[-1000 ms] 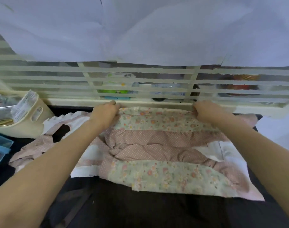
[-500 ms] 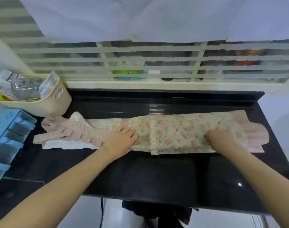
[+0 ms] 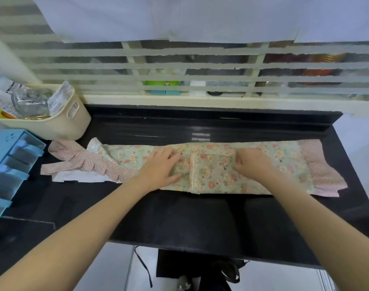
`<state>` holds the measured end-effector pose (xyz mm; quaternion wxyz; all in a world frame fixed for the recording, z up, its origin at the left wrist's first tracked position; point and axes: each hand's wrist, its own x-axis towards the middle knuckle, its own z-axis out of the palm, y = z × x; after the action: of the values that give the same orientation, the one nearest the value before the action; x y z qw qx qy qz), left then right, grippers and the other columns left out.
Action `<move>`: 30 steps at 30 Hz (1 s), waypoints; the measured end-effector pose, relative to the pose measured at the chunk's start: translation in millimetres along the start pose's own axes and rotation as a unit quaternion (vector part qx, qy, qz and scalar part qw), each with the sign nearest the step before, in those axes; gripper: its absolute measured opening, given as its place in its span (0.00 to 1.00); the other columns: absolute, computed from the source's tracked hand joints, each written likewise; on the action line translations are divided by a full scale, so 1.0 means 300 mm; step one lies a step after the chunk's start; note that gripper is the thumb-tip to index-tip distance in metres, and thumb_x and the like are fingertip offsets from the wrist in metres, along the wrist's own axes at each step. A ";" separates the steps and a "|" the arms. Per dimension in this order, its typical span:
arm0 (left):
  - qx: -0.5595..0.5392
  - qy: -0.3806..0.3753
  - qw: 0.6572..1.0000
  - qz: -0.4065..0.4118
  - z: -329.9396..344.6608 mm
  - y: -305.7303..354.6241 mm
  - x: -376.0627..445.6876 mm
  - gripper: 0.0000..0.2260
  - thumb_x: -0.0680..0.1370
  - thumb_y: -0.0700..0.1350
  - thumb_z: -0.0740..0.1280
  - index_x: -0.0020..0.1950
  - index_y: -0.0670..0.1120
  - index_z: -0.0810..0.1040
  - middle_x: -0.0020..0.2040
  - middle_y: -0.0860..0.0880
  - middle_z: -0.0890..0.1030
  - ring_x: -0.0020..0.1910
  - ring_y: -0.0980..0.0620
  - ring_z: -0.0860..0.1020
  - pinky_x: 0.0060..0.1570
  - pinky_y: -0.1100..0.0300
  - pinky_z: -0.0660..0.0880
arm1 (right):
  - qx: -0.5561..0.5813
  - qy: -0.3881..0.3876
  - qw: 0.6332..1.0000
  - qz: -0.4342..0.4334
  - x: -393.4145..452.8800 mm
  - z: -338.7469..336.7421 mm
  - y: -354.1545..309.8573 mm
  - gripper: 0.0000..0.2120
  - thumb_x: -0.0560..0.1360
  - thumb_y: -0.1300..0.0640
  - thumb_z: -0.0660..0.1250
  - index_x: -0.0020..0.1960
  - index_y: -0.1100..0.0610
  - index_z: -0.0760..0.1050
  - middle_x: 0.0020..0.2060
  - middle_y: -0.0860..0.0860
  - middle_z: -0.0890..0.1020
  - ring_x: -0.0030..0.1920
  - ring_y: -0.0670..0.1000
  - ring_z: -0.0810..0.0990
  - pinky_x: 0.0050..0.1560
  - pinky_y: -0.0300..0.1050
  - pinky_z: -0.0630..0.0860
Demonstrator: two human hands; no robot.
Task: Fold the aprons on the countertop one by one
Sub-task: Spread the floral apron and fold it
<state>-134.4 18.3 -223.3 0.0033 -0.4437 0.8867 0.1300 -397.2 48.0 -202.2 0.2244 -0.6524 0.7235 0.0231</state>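
Both hands slid inward on one folded apron, left hand flat, right hand fingers pinching fabric

A home kitchen: a glossy black stone bench runs below a slatted window, with a cream basket of food packets and blue plastic drawers beside it.
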 end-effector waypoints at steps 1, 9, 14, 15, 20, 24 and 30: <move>0.029 -0.016 0.999 0.005 0.005 0.017 0.017 0.23 0.77 0.57 0.63 0.71 0.53 0.65 0.70 0.51 0.63 0.69 0.50 0.61 0.69 0.52 0.57 | -0.005 0.038 0.998 -0.042 0.013 0.004 -0.043 0.13 0.76 0.52 0.63 0.59 0.54 0.72 0.58 0.53 0.74 0.57 0.54 0.72 0.54 0.45 0.71; 0.110 -0.220 0.969 -0.036 0.077 0.063 0.130 0.39 0.79 0.52 0.62 0.76 0.52 0.35 0.76 0.53 0.34 0.75 0.48 0.34 0.73 0.42 0.39 | -0.106 -0.153 0.981 -0.057 0.108 0.136 -0.162 0.49 0.72 0.50 0.71 0.77 0.45 0.38 0.76 0.49 0.35 0.74 0.64 0.34 0.68 0.72 0.44; 0.106 -0.241 0.965 -0.025 0.092 0.037 0.153 0.39 0.79 0.53 0.62 0.76 0.55 0.35 0.76 0.52 0.34 0.75 0.48 0.33 0.71 0.38 0.37 | -0.142 -0.208 0.968 -0.014 0.148 0.134 -0.160 0.55 0.69 0.46 0.73 0.76 0.47 0.32 0.74 0.51 0.32 0.73 0.66 0.34 0.65 0.77 0.48; 0.093 -0.247 0.964 -0.025 0.087 0.034 0.159 0.39 0.78 0.52 0.63 0.76 0.55 0.36 0.77 0.52 0.35 0.75 0.49 0.34 0.71 0.38 0.38 | -0.155 -0.222 0.963 -0.005 0.170 0.123 -0.180 0.55 0.68 0.47 0.74 0.77 0.48 0.35 0.76 0.53 0.35 0.74 0.67 0.38 0.65 0.77 0.50; -0.064 -0.072 0.994 -0.046 0.018 0.003 0.195 0.23 0.76 0.50 0.66 0.70 0.48 0.69 0.73 0.50 0.61 0.72 0.48 0.57 0.71 0.49 0.57 | -0.098 -0.161 0.976 -0.112 0.244 0.072 -0.296 0.32 0.73 0.54 0.70 0.72 0.57 0.60 0.67 0.56 0.65 0.64 0.57 0.70 0.59 0.50 0.71; 0.000 -0.072 0.983 -0.168 0.009 -0.117 0.127 0.22 0.80 0.54 0.57 0.74 0.55 0.61 0.75 0.51 0.58 0.74 0.47 0.53 0.70 0.48 0.53 | -0.094 -0.208 0.961 -0.153 0.263 0.102 -0.343 0.43 0.71 0.53 0.72 0.76 0.55 0.48 0.71 0.57 0.56 0.67 0.61 0.66 0.62 0.55 0.70; 0.013 -0.175 0.925 -0.336 -0.034 -0.277 0.028 0.28 0.79 0.64 0.48 0.77 0.55 0.48 0.78 0.46 0.49 0.76 0.40 0.48 0.71 0.42 0.48 | -0.253 -0.213 0.933 -0.144 0.258 0.111 -0.428 0.48 0.72 0.54 0.72 0.76 0.63 0.40 0.74 0.63 0.51 0.70 0.65 0.60 0.63 0.54 0.67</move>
<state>-72.9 -38.3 -233.5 0.2077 -0.6859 0.6724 0.1853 -268.7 -32.4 -226.2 0.2018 -0.7643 0.5272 0.3118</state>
